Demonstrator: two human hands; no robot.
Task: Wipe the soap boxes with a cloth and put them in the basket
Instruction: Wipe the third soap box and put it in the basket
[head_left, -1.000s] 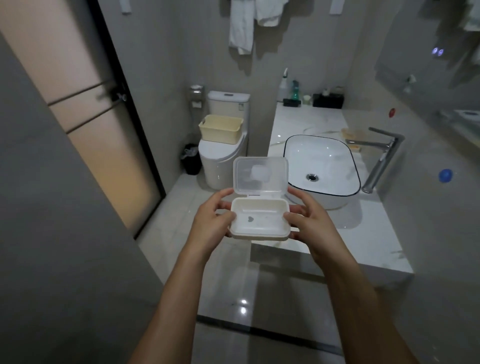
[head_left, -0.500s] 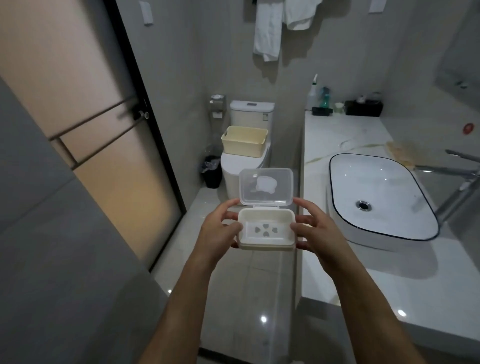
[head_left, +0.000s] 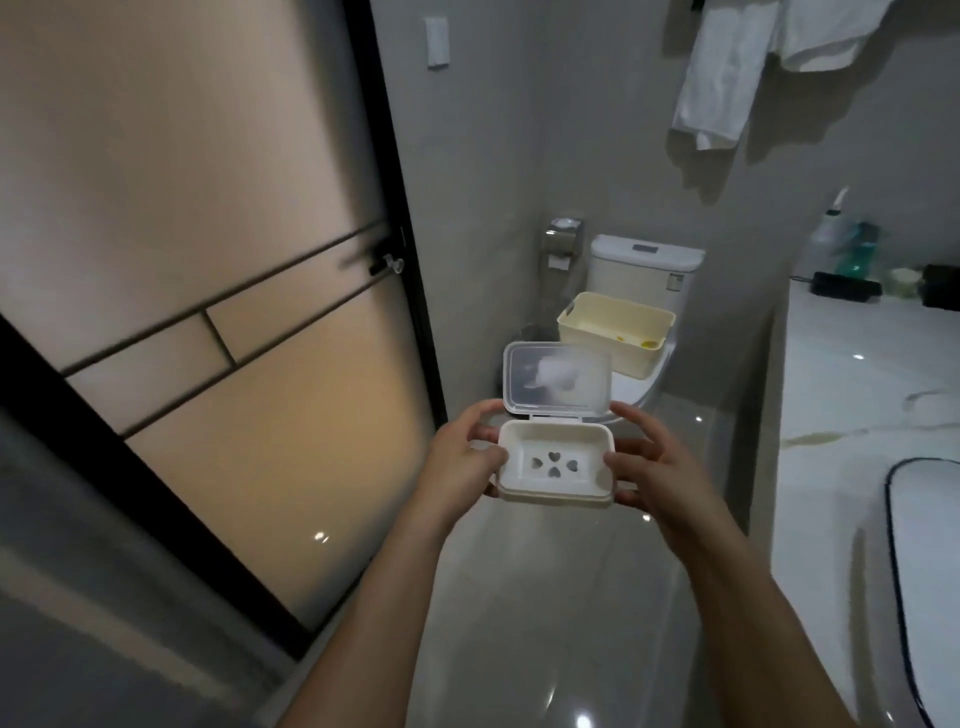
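While you stand in the bathroom, you hold a white soap box (head_left: 556, 464) in the middle of the frame, out in the air above the shiny floor (head_left: 545, 613). Your left hand (head_left: 460, 460) grips the left end of the box, with the thumb curled over the rim and the fingers wrapped behind and under it. Your right hand (head_left: 657, 465) grips the right end the same way, thumb on the rim and fingers curled at the back. The box is open. Its clear lid (head_left: 556, 383) stands up from the far edge, and something pale and blurry shows through it. Inside the box you can see a tray with four small heart-shaped holes.

Just above the lid in the frame, a pale yellow basket (head_left: 615, 332) sits on the closed seat of a white toilet (head_left: 644, 270). The basket is well apart from the box. A small yellow thing lies inside the basket at its right end, too small to tell what it is.

A frosted glass door (head_left: 182, 286) with a black frame fills the left side. White towels (head_left: 727, 67) hang at the upper right. A white counter (head_left: 852, 395) runs down the right side, with bottles (head_left: 836, 234) at its far end and the dark rim of a sink (head_left: 898, 545) at the right edge.
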